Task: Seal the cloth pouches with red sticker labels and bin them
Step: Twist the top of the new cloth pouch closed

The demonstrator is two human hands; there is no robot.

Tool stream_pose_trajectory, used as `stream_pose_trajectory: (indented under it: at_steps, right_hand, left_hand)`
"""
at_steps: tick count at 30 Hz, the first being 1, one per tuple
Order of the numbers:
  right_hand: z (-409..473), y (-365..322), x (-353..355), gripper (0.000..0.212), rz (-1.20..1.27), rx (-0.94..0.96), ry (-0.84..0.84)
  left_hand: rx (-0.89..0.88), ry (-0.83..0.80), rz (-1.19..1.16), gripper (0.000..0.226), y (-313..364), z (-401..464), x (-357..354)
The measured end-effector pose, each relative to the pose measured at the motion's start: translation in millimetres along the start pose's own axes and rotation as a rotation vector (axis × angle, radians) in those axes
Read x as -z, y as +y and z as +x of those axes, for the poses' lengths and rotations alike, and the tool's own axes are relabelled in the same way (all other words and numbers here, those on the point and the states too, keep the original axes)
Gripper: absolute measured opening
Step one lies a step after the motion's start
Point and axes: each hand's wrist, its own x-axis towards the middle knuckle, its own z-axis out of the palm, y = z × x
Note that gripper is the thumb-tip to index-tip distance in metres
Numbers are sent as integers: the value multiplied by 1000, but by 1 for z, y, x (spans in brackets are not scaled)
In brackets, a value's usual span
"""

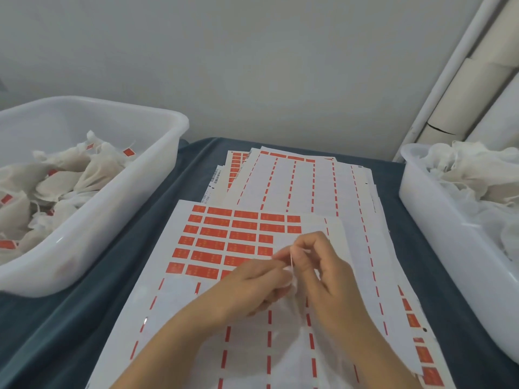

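Head view, left hand (pixel 252 284): its fingers are curled and pinch the top of a white cloth pouch (pixel 292 304), just over the sticker sheet.
Head view, right hand (pixel 317 265): its fingers (pixel 283 255) are curled together and pinch a thin white string (pixel 292 262) at the mouth of the pouch; both hands touch each other.
Sticker sheet (pixel 219 248): it lies on the desk (pixel 118 262), with rows of red sticker labels (pixel 213 244) in its upper left part; more sheets lie behind it.
Left bin (pixel 157 175): white plastic, it holds pouches with red labels.
Right bin (pixel 438 234): white plastic, it holds white pouches; I see no label on them.
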Motion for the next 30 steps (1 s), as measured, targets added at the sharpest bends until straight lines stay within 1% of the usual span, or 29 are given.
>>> stream_pose_trajectory:
  at_steps: [2, 4, 6, 8, 12, 14, 17, 20, 23, 26, 28, 30]
  right_hand:
    - [2, 1, -1, 13, -12, -29, 32]
    - [4, 3, 1, 13, -16, -47, 83]
    - [5, 3, 2, 14, 9, -82, 95]
    - [6, 2, 4, 18, 76, -131, 79]
    - [10, 2, 8, 35, 231, -260, 18]
    - [10, 2, 11, 35, 226, -276, -4]
    - [9, 1, 15, 20, 185, -248, -42]
    - [8, 4, 17, 9, 92, -224, -86]
    - [8, 5, 18, 15, -53, -143, -127]
    - [7, 2, 20, 27, -37, -69, -208]
    - [7, 1, 22, 27, -40, -44, -265]
    - [7, 3, 26, 27, -66, -23, -285]
  left_hand:
    - [-67, 51, 66, 27, -2, 0, -1]
    - [-149, 120, 185, 17, -5, 2, -2]
    - [-230, 142, 232, 19, -8, 4, -4]
    - [-278, 123, 214, 19, -9, 3, -5]
    - [-309, 90, 114, 10, -11, 1, -4]
    - [-319, 69, 93, 7, -10, 0, -4]
    - [-313, 55, 79, 8, -9, 0, -4]
    - [-259, 47, 19, 9, -8, -1, -3]
    - [-155, 34, -83, 9, -7, -1, 0]
    - [-84, 15, -154, 16, -6, 0, 5]
    - [-80, -23, -188, 20, -5, 0, 8]
    - [-104, -63, -201, 26, -5, -1, 10]
